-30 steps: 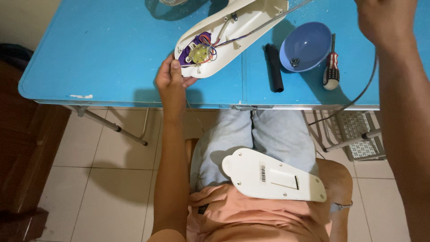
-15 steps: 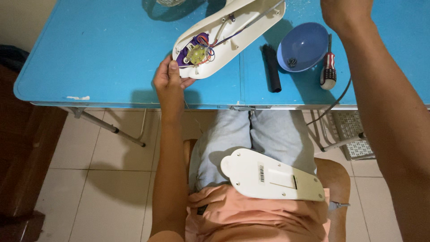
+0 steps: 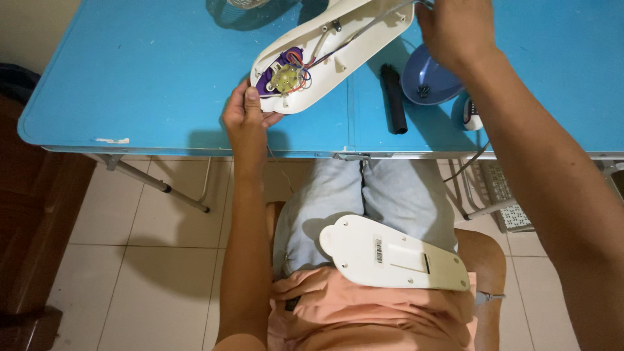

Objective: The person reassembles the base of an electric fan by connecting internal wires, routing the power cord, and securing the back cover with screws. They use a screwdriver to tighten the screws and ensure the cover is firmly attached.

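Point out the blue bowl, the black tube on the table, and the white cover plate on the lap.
blue bowl (image 3: 422, 81): head view, on its inner wall.
black tube (image 3: 393, 99): head view, mid-length of its body.
white cover plate (image 3: 390, 255): head view, on its flat middle.

The open fan base shell (image 3: 335, 49) is long, white and shaped like a boat. It lies tilted on the table with its hollow side up. Its round end sits in the left hand (image 3: 247, 120), pinched by the thumb. Its far end reaches up to the right hand (image 3: 455, 29). Inside, near the left hand, is a purple switch block (image 3: 283, 77) with a yellowish round part and red, blue and orange wires. A thin grey cord (image 3: 364, 29) runs along the inside, from the switch block towards the right hand.
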